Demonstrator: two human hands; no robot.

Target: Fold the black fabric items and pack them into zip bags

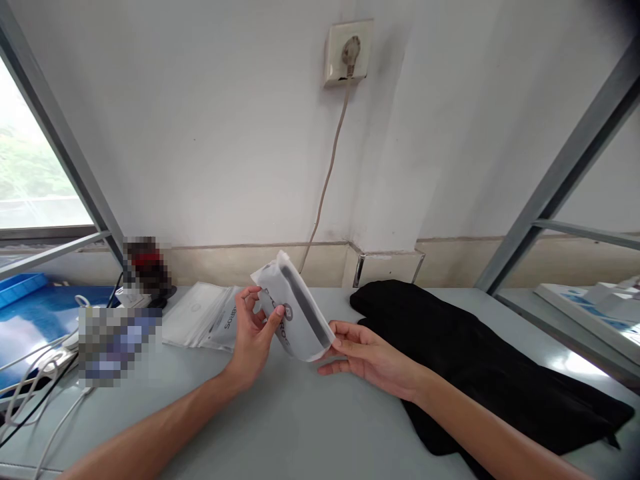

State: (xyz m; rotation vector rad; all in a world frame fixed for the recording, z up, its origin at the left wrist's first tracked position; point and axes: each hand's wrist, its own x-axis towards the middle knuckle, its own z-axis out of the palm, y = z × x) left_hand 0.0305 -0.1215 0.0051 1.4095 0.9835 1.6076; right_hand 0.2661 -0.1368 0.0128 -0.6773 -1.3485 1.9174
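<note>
A translucent plastic pouch [305, 327] with dark printed lettering and a dark strip inside is held tilted above the table. My left hand [254, 330] grips its left side, thumb on the printed face and fingers behind. At the lower right corner, my right hand [363, 353] pinches the pouch between thumb and forefinger. Just left of my left hand lies a stack of similar plastic pouches [200, 317], flat on the table. Black cloth [450, 347] is spread on the right, partly under my right forearm.
The grey table [300, 427] meets a wall with a plugged socket [349, 53] and hanging cord [330, 167]. White cables [35, 393] tangle at the left, near a blue tray [20, 288]. Metal frame posts [560, 160] slant at both sides. White boxes [595, 310] are at far right.
</note>
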